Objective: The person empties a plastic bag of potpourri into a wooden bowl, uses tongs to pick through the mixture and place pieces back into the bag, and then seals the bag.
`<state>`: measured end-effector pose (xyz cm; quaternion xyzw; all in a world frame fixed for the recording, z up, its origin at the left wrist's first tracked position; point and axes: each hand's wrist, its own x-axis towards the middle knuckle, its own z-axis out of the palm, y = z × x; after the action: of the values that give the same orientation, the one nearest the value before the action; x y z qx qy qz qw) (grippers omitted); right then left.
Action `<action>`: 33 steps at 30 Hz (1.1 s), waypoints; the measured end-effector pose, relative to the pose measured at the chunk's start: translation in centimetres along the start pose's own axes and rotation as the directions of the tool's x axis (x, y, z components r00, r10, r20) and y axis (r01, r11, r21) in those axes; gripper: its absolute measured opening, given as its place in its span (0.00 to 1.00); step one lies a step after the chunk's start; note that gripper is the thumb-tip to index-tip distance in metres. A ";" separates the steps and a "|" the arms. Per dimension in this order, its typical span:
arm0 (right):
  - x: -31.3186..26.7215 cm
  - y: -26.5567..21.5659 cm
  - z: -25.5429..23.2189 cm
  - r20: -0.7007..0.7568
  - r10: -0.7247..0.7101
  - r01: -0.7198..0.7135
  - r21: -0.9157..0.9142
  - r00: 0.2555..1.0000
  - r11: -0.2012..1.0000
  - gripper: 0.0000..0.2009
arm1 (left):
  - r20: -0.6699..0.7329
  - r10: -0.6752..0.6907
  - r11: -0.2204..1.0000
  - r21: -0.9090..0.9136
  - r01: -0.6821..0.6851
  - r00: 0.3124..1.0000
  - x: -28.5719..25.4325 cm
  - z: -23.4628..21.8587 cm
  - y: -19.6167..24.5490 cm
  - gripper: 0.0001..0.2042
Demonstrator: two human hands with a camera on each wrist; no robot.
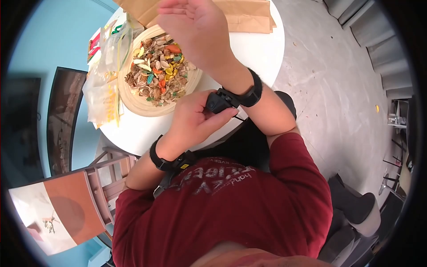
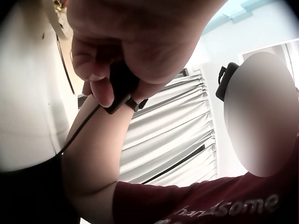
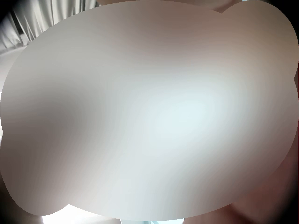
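Observation:
In the head view my left hand point(image 1: 189, 118) holds the small black wrist camera point(image 1: 218, 103) strapped to my right wrist, its thumb and fingers closed around it. The left wrist view shows the same left hand point(image 2: 126, 42) curled over the black camera body point(image 2: 122, 86), with a thin cable running from it. My right hand point(image 1: 198, 33) is raised over the table, its fingers loosely bent and nothing in them. Just under it stands a round wooden bowl point(image 1: 128, 99) filled with potpourri point(image 1: 155, 73) of dried petals, cones and coloured pieces. Blur covers most of the right wrist view.
On the white round table point(image 1: 262, 53), clear plastic bags point(image 1: 104, 98) lie left of the bowl. Brown paper bags point(image 1: 251, 18) lie at the far side. A chair point(image 1: 104, 187) stands at the left; a grey curtain point(image 1: 373, 44) hangs at the right.

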<state>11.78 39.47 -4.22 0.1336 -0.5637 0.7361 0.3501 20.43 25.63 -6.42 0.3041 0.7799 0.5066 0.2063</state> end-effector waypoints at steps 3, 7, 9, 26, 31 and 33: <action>0.0 -0.3 -0.2 0.042 -0.138 0.142 -0.112 0.990 0.983 0.12 | -0.013 0.039 0.999 0.009 -0.039 0.999 0.0 0.2 0.0 0.11; 0.0 -0.9 0.0 0.029 -0.335 0.333 -0.215 0.942 0.918 0.08 | -0.016 0.047 0.998 0.052 -0.046 0.999 0.0 0.4 0.2 0.12; -0.3 -1.3 -0.1 0.065 -0.312 0.318 -0.267 0.948 0.910 0.09 | 0.025 -0.015 1.000 0.006 0.015 1.000 0.1 0.2 0.1 0.12; -1.6 -3.4 0.8 0.196 -0.040 -0.002 0.209 0.980 0.978 0.05 | 0.154 0.114 0.917 -0.396 -0.045 0.981 0.3 -1.0 -1.9 0.12; -1.7 -4.8 0.6 0.433 0.210 -0.451 0.588 0.877 0.672 0.07 | 0.239 -0.142 0.759 -0.597 0.260 0.961 1.1 -3.2 -1.4 0.14; -1.9 -4.8 0.9 0.481 0.245 -0.517 0.590 0.842 0.620 0.07 | 0.181 -0.153 0.784 -0.576 0.230 0.972 1.4 -2.5 -1.7 0.10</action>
<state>16.20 38.49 -1.51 0.2611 -0.3103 0.9141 -0.0024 17.41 24.38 -7.00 0.1746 0.5950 0.6811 0.3895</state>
